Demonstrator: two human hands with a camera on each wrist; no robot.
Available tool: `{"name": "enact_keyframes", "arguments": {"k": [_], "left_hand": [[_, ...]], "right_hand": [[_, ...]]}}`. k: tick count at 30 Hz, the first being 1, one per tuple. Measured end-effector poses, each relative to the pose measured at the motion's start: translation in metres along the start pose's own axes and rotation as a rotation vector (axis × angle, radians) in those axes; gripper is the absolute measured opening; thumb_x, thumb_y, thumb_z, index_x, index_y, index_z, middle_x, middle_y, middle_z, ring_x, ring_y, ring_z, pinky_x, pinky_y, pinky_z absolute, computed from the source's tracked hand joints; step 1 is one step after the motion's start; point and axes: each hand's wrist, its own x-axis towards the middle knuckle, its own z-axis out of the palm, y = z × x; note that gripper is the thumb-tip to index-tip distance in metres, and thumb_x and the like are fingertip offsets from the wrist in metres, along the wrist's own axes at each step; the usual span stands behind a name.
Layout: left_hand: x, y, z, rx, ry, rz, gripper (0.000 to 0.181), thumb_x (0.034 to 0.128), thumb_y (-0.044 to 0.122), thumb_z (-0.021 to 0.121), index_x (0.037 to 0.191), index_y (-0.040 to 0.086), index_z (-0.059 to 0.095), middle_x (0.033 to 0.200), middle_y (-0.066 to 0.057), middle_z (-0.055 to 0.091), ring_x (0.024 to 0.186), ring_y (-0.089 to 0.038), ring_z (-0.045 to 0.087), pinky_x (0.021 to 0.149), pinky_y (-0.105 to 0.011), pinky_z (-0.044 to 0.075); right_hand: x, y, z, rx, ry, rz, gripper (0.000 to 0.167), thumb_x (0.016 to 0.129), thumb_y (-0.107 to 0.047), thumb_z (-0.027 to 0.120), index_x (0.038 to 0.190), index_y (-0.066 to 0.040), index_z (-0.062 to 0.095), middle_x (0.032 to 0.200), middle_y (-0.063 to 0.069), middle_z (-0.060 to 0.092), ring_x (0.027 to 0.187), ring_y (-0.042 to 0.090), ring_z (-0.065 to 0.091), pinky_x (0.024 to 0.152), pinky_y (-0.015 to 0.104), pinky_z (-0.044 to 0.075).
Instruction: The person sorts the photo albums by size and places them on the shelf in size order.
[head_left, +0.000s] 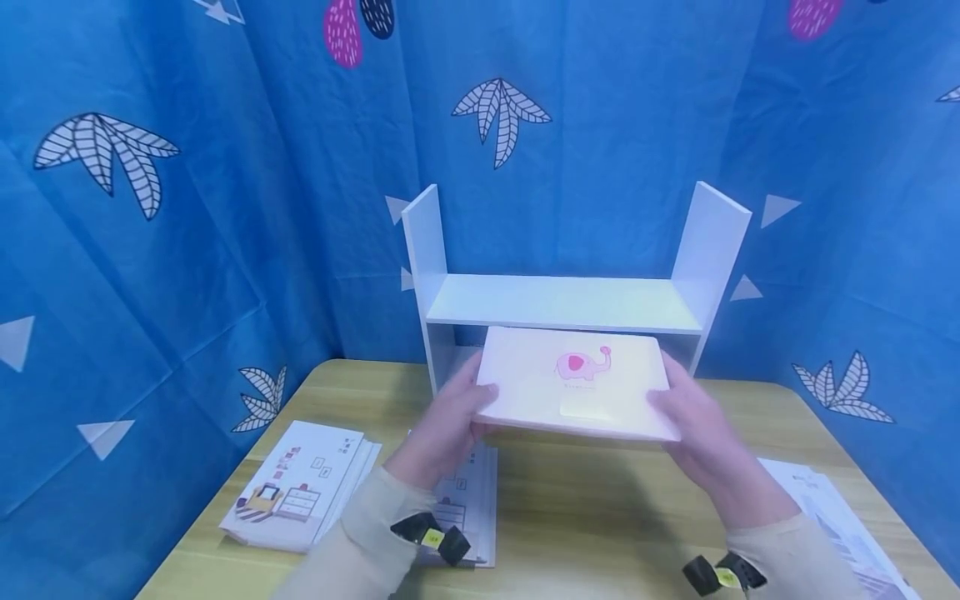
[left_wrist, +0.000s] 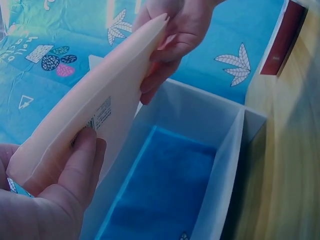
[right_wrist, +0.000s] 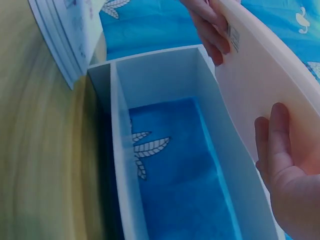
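Observation:
A pale book or pad (head_left: 517, 375) with a pink elephant on its cover is held level in the air, in front of the white shelf (head_left: 562, 302). The left hand (head_left: 442, 417) grips its left edge, thumb on top. At its right edge the right hand (head_left: 697, 425) holds it the same way. From the left wrist view, the left hand's fingers (left_wrist: 82, 160) press the underside beside a printed barcode label. In the right wrist view, the right hand's fingers (right_wrist: 277, 140) lie against the underside (right_wrist: 245, 95).
Stacks of white printed books lie on the wooden table (head_left: 570, 508): one stack (head_left: 296, 483) at the left, another (head_left: 468, 500) under the left forearm, and one (head_left: 832, 525) at the right beyond the right forearm. A blue patterned curtain (head_left: 600, 150) hangs behind the shelf.

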Motion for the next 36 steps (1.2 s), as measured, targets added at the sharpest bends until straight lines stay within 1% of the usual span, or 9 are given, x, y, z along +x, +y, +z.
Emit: {"name": "enact_keyframes", "arguments": {"k": [5,9,12,15,19,25,27,31,36], "left_hand": [[0.009,0.011,-0.005,-0.019,-0.021,0.016,0.063,0.1056,0.023,0.049,0.161,0.033,0.022,0.159,0.010,0.031,0.140,-0.021,0.042,0.111,-0.038,0.041],[0.016,0.018,-0.008,-0.004,-0.020,0.004,0.064,0.1048,0.025,0.053,0.161,0.035,0.023,0.159,0.012,0.032,0.140,-0.021,0.042,0.110,-0.037,0.042],[0.020,0.023,-0.008,0.022,0.001,-0.020,0.066,0.1042,0.027,0.054,0.161,0.037,0.022,0.161,0.015,0.028,0.144,-0.022,0.035,0.113,-0.040,0.038],[0.024,0.029,-0.008,0.054,0.028,-0.046,0.067,0.1035,0.030,0.054,0.161,0.037,0.021,0.162,0.016,0.025,0.147,-0.022,0.030,0.116,-0.044,0.034],[0.033,0.041,-0.010,0.097,0.049,-0.067,0.067,0.1029,0.034,0.055,0.161,0.036,0.022,0.162,0.015,0.025,0.145,-0.022,0.032,0.116,-0.045,0.034],[0.055,0.059,-0.013,0.153,0.055,-0.069,0.063,0.1025,0.038,0.054,0.159,0.036,0.028,0.156,0.013,0.034,0.138,-0.021,0.038,0.114,-0.042,0.037],[0.062,0.064,-0.014,0.152,0.043,-0.044,0.061,0.1034,0.036,0.053,0.159,0.032,0.030,0.153,0.009,0.038,0.136,-0.023,0.040,0.114,-0.043,0.037],[0.076,0.069,-0.017,0.169,0.035,-0.003,0.058,0.1047,0.031,0.050,0.159,0.024,0.031,0.147,0.004,0.043,0.132,-0.024,0.044,0.113,-0.042,0.038],[0.092,0.071,-0.016,0.185,0.081,0.019,0.056,0.1043,0.029,0.050,0.157,0.023,0.035,0.143,0.003,0.048,0.128,-0.024,0.049,0.112,-0.043,0.041]], "right_hand": [[0.012,-0.014,0.006,-0.012,0.060,0.049,0.071,0.104,0.001,0.030,0.161,-0.008,-0.011,0.165,0.023,0.008,0.113,0.019,0.059,0.087,0.024,0.055],[0.022,-0.020,0.004,-0.040,0.072,0.070,0.070,0.104,0.000,0.029,0.162,-0.010,-0.009,0.165,0.019,0.010,0.111,0.019,0.058,0.085,0.022,0.054],[0.027,-0.025,0.003,-0.028,0.054,0.052,0.070,0.104,0.001,0.028,0.162,-0.009,-0.009,0.165,0.020,0.010,0.109,0.017,0.058,0.084,0.022,0.054],[0.031,-0.031,0.004,-0.054,0.053,0.052,0.070,0.104,0.001,0.027,0.162,-0.010,-0.010,0.167,0.017,0.005,0.119,0.019,0.052,0.090,0.022,0.052],[0.039,-0.040,0.003,-0.116,0.081,0.087,0.068,0.106,-0.005,0.028,0.162,-0.013,-0.008,0.167,0.015,0.009,0.121,0.024,0.049,0.091,0.021,0.051],[0.061,-0.055,-0.002,-0.226,0.097,0.119,0.065,0.106,-0.010,0.028,0.164,-0.014,-0.001,0.163,0.016,0.018,0.124,0.026,0.042,0.095,0.024,0.043],[0.071,-0.059,-0.003,-0.248,0.098,0.123,0.063,0.106,-0.010,0.028,0.164,-0.013,0.001,0.160,0.017,0.024,0.125,0.028,0.045,0.095,0.026,0.044],[0.087,-0.066,-0.003,-0.294,0.131,0.155,0.063,0.108,-0.015,0.031,0.164,-0.014,0.002,0.163,0.013,0.025,0.132,0.028,0.043,0.101,0.029,0.044],[0.101,-0.070,-0.003,-0.328,0.192,0.177,0.064,0.109,-0.020,0.036,0.164,-0.016,0.004,0.163,0.011,0.025,0.137,0.031,0.040,0.112,0.041,0.038]]}}
